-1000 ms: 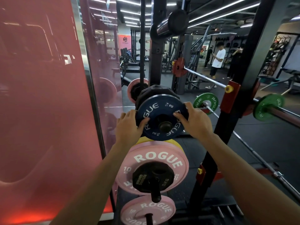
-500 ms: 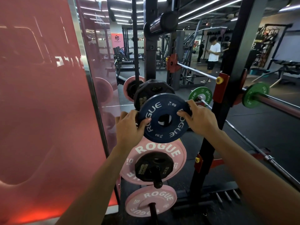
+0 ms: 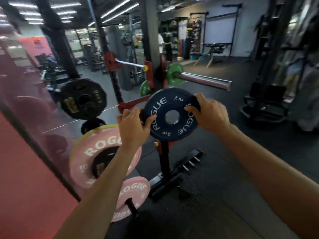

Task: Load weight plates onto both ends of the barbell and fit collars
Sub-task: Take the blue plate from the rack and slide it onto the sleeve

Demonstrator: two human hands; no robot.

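Gripping the blue plate (image 3: 170, 116) between both hands (image 3: 172, 121).

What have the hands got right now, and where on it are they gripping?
The blue 2 kg Rogue plate, held off the rack by its rim: left hand on the left edge, right hand on the upper right edge, thumbs on its face.

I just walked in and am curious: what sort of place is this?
Almost certainly a gym. A barbell rests on a rack with a green plate on its sleeve, pink plates hang on storage pegs, and both hands, left and right, hold a blue plate.
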